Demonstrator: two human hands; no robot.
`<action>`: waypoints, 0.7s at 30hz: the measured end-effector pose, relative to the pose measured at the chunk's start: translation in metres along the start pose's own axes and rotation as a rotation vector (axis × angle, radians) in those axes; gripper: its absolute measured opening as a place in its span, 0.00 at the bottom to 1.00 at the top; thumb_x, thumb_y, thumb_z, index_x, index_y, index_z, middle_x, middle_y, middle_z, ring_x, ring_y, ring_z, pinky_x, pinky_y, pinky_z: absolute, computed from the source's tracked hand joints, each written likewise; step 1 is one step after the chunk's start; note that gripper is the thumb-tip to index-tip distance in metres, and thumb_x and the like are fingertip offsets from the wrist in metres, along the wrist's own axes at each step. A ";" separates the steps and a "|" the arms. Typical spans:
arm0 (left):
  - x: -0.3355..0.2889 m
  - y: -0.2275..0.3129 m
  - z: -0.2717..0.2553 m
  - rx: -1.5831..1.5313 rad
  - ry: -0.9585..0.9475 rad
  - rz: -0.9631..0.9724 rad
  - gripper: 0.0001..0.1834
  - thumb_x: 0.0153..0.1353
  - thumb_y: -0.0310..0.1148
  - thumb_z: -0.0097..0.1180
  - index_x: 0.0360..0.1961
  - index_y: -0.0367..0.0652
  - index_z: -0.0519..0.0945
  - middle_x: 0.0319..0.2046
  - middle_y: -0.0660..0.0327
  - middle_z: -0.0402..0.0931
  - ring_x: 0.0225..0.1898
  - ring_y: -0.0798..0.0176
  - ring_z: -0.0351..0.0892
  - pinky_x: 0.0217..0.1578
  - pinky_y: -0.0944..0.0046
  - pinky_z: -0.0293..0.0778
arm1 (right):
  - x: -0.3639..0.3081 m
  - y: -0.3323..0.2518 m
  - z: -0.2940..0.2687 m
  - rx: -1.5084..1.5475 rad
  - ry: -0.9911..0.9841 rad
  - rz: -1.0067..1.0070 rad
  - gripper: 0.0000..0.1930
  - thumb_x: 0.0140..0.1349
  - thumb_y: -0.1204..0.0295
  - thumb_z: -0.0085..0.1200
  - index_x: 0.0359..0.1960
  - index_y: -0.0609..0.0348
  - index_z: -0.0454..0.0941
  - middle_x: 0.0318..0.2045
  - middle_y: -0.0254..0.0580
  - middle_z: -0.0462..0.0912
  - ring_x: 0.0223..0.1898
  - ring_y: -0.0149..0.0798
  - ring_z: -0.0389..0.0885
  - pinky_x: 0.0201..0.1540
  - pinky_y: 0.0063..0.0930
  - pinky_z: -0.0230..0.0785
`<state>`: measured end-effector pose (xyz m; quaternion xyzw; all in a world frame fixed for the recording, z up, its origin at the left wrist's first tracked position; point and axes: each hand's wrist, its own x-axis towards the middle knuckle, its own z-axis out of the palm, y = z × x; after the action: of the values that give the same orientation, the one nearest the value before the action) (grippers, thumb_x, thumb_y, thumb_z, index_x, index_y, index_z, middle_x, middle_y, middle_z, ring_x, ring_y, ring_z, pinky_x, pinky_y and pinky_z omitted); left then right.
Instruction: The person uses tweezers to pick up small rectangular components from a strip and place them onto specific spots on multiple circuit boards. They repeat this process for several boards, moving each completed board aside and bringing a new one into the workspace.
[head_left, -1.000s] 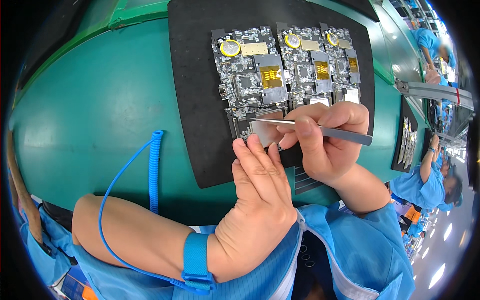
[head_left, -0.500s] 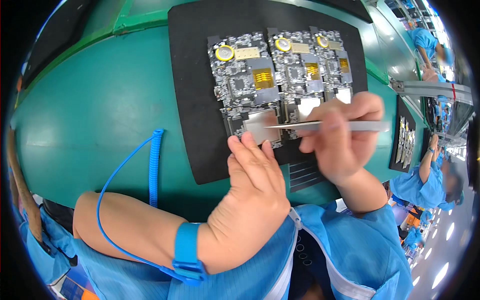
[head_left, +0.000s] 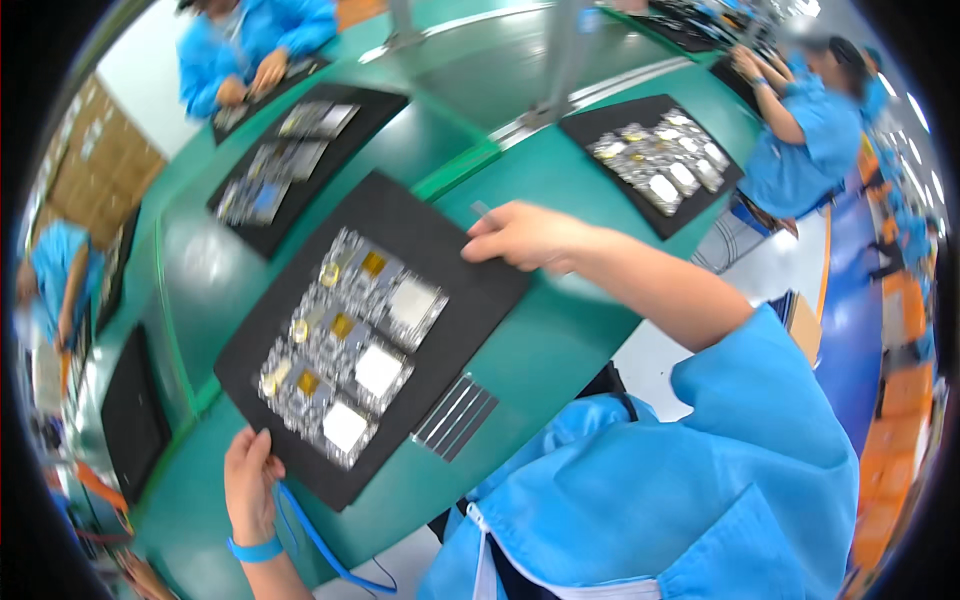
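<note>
Three circuit boards [head_left: 342, 345] lie side by side on a black pad [head_left: 475, 290] in front of me, with silver-white plates, amber patches and round yellow-rimmed cells. My left hand [head_left: 252, 482] is closed on the pad's near left edge, thumb on top. At the pad's far right edge my right hand [head_left: 515, 237] is closed, fingers bent over the rim. A thin grey end of tweezers [head_left: 480, 209] sticks out past its fingers; the rest is hidden. A blue wristband [head_left: 256, 549] circles my left wrist, with a blue cord [head_left: 322, 548] beside it.
A dark slotted strip [head_left: 456, 417] lies on the green table by the pad's near edge. Other black pads with boards [head_left: 662, 150] [head_left: 270, 178] rest to the right and far left. A metal post [head_left: 562, 65] rises beyond; co-workers sit around.
My left hand has left the board and taken the pad's left edge. My right hand has moved from above the board to the far right edge. The pad appears turned as the view swung.
</note>
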<state>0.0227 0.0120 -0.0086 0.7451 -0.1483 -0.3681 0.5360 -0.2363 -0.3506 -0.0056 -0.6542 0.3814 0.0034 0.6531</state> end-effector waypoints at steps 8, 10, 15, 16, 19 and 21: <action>-0.031 0.088 0.092 0.033 -0.127 0.093 0.10 0.59 0.31 0.52 0.23 0.43 0.67 0.17 0.66 0.63 0.15 0.71 0.67 0.14 0.73 0.63 | -0.084 0.032 -0.085 -0.120 0.209 -0.153 0.32 0.52 0.62 0.64 0.54 0.69 0.67 0.46 0.50 0.76 0.49 0.39 0.73 0.53 0.28 0.64; -0.028 0.106 0.132 0.043 -0.273 0.083 0.10 0.58 0.31 0.54 0.23 0.44 0.67 0.17 0.67 0.62 0.15 0.70 0.68 0.15 0.73 0.64 | -0.117 0.035 -0.129 -0.098 0.331 -0.147 0.30 0.50 0.61 0.65 0.53 0.65 0.71 0.45 0.48 0.77 0.46 0.37 0.74 0.47 0.29 0.66; 0.021 0.107 0.286 0.077 -0.742 0.039 0.10 0.60 0.31 0.54 0.23 0.42 0.70 0.19 0.67 0.64 0.17 0.71 0.66 0.18 0.71 0.59 | -0.177 0.077 -0.260 -0.372 0.690 -0.069 0.26 0.48 0.64 0.65 0.48 0.67 0.75 0.42 0.42 0.78 0.41 0.32 0.74 0.41 0.24 0.66; 0.032 0.102 0.322 0.045 -0.841 0.062 0.10 0.60 0.32 0.54 0.23 0.41 0.71 0.18 0.66 0.66 0.17 0.71 0.66 0.18 0.71 0.58 | -0.190 0.077 -0.272 -0.413 0.801 0.028 0.23 0.49 0.67 0.64 0.45 0.69 0.75 0.39 0.40 0.78 0.38 0.30 0.74 0.39 0.23 0.66; 0.051 0.102 0.409 0.059 -0.888 0.193 0.11 0.61 0.34 0.53 0.24 0.41 0.71 0.18 0.63 0.70 0.18 0.72 0.66 0.18 0.71 0.59 | -0.189 0.131 -0.377 -0.465 0.872 -0.121 0.17 0.49 0.70 0.62 0.37 0.68 0.77 0.28 0.33 0.78 0.30 0.27 0.73 0.33 0.22 0.64; 0.069 0.102 0.448 0.028 -0.898 0.245 0.09 0.61 0.33 0.52 0.28 0.37 0.73 0.23 0.61 0.73 0.23 0.68 0.74 0.24 0.70 0.70 | -0.176 0.146 -0.414 -0.516 0.882 -0.119 0.12 0.52 0.72 0.60 0.35 0.67 0.77 0.26 0.29 0.76 0.29 0.24 0.71 0.32 0.20 0.63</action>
<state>-0.2299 -0.3783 -0.0123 0.4960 -0.4575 -0.5864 0.4480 -0.6394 -0.5973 0.0197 -0.7539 0.5695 -0.2158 0.2465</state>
